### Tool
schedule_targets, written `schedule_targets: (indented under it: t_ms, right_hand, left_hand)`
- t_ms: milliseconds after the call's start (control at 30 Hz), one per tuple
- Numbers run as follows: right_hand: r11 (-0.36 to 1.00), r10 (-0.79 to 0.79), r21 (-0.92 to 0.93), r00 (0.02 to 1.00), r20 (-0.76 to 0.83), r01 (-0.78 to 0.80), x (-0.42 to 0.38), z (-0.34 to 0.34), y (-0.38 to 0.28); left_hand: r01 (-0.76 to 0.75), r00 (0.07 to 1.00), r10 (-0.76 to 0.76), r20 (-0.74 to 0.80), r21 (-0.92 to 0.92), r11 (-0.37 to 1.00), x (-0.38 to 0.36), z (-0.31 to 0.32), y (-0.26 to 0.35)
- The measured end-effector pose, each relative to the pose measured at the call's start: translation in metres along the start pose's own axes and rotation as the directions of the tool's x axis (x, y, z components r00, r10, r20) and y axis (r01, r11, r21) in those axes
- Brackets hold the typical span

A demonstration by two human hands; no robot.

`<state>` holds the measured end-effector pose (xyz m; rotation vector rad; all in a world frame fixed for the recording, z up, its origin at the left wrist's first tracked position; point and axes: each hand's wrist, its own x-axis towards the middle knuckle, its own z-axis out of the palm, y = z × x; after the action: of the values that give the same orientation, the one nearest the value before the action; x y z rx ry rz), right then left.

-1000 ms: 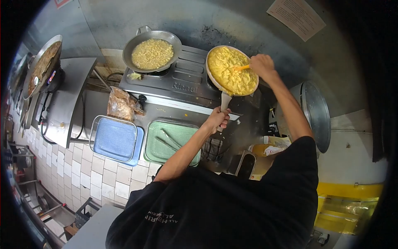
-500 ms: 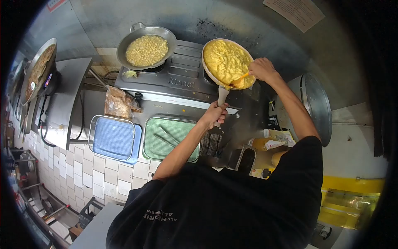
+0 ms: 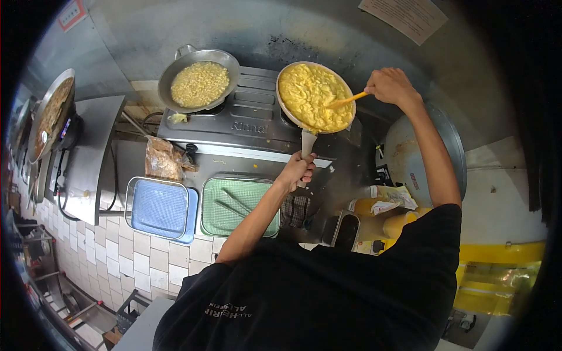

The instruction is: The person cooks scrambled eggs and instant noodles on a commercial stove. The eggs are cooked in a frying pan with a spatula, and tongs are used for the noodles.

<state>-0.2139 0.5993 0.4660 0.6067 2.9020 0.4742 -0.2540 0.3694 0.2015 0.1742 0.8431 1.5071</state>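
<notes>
My left hand point(image 3: 297, 171) is closed around the pale handle of a frying pan point(image 3: 308, 139) on the right side of the stove. Soft yellow scrambled egg point(image 3: 309, 93) fills the pan, heaped in loose folds. In my right hand point(image 3: 391, 88), to the right of the pan, is an orange spatula point(image 3: 351, 100). Its tip rests in the egg near the pan's right side, and its handle slants up into my fingers.
A metal wok point(image 3: 167, 88) with frying yellow bits in oil sits on the left of the stove point(image 3: 252, 111). In front stand a blue tray point(image 3: 159, 205) and a green tray point(image 3: 234, 202) with tongs. A plastic bag point(image 3: 164, 159) lies behind the blue tray.
My right hand has risen and moved right, drawing the spatula from the pan's lower edge up into the egg's right part. My left hand stays on the handle. The view has shifted slightly.
</notes>
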Motion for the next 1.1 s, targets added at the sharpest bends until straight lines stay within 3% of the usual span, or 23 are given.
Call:
schedule_targets:
  t_ms: [67, 100, 167, 267, 333, 500, 600, 733, 800, 900, 1100]
  right_hand:
    - [1.000, -0.001, -0.003, 0.987, 0.160, 0.001, -0.005, 0.000, -0.010]
    - [1.000, 0.008, -0.002, 0.987, 0.159, -0.008, -0.004, 0.002, -0.013]
    - [0.992, 0.061, -0.127, 0.925, 0.375, -0.013, 0.002, 0.019, -0.017]
    - [0.959, 0.162, -0.267, 0.954, 0.251, -0.093, 0.022, 0.068, -0.004]
    - [0.952, 0.234, -0.252, 0.942, 0.240, -0.172, 0.040, 0.090, 0.008]
    - [0.949, 0.294, -0.091, 0.951, -0.099, -0.303, 0.075, 0.148, 0.033]
    - [0.942, 0.335, -0.018, 0.942, 0.002, -0.335, 0.092, 0.160, 0.031]
    - [0.948, 0.263, 0.167, 0.962, 0.074, -0.272, 0.104, 0.171, 0.040]
    - [0.959, 0.124, 0.253, 0.991, 0.041, -0.130, 0.099, 0.167, 0.042]
    - [0.969, 0.051, 0.246, 0.994, -0.092, -0.027, 0.089, 0.167, 0.047]
    - [0.979, -0.113, 0.146, 0.977, -0.181, 0.140, 0.055, 0.133, 0.027]
  left_hand:
    - [0.010, 1.000, -0.010, 0.005, -0.009, 1.000, 0.001, 0.000, 0.000]
    - [0.004, 1.000, -0.004, 0.001, -0.009, 1.000, 0.001, -0.001, -0.001]
    - [-0.003, 1.000, 0.003, 0.001, -0.003, 1.000, 0.002, -0.002, -0.002]
    - [-0.005, 1.000, 0.005, -0.017, 0.000, 1.000, 0.000, 0.000, -0.003]
    - [-0.011, 0.998, 0.013, -0.059, 0.022, 1.000, -0.003, 0.003, 0.000]
    - [0.044, 0.998, -0.042, -0.055, 0.037, 0.998, -0.006, 0.003, 0.004]
    - [0.048, 0.997, -0.046, -0.057, 0.021, 0.999, -0.005, 0.004, 0.004]
    - [0.075, 0.996, -0.072, -0.056, 0.050, 0.996, -0.007, 0.006, 0.009]
    - [0.090, 0.994, -0.087, -0.064, 0.053, 0.995, -0.009, 0.005, 0.009]
    - [0.089, 0.994, -0.086, -0.060, 0.035, 0.995, -0.007, 0.005, 0.009]
    - [0.095, 0.994, -0.092, -0.062, 0.054, 0.994, -0.005, 0.004, 0.008]
